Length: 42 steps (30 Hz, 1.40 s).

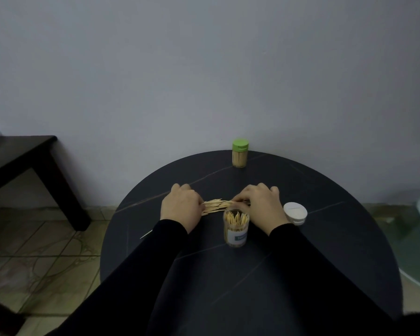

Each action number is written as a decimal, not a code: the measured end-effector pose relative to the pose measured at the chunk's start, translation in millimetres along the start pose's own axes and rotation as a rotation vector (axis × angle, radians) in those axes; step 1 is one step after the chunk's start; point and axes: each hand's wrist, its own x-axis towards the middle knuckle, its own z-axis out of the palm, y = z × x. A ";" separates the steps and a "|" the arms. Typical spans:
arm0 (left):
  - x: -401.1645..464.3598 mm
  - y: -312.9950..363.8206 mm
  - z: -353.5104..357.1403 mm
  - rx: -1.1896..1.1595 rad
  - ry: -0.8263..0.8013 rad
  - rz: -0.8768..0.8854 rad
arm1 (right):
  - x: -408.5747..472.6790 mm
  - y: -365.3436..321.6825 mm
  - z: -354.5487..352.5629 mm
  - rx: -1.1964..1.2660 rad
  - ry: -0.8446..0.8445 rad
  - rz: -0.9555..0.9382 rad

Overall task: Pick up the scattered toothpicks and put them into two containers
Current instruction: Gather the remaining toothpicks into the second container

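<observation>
Left hand (181,206) and right hand (260,202) with curled fingers gathering the toothpick pile (216,206) mid-tabletop, open container (236,227) just nearer, green-lidded container (240,154) at the far edge.

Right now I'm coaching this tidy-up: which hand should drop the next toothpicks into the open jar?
Right hand, probably. It sits beside the open jar, fingertips on the toothpick pile. The left hand holds the pile's far end, farther from the jar.
</observation>
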 end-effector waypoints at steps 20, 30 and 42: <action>-30.6 32.0 18.7 -0.445 0.279 -0.298 | -16.3 3.4 -3.5 0.084 0.084 0.061; -33.5 44.4 -12.3 -1.193 0.339 -0.278 | -26.1 2.4 -21.4 0.739 0.239 0.131; -41.8 57.1 12.0 -1.287 0.157 -0.185 | -34.8 1.0 -33.7 0.903 0.025 -0.049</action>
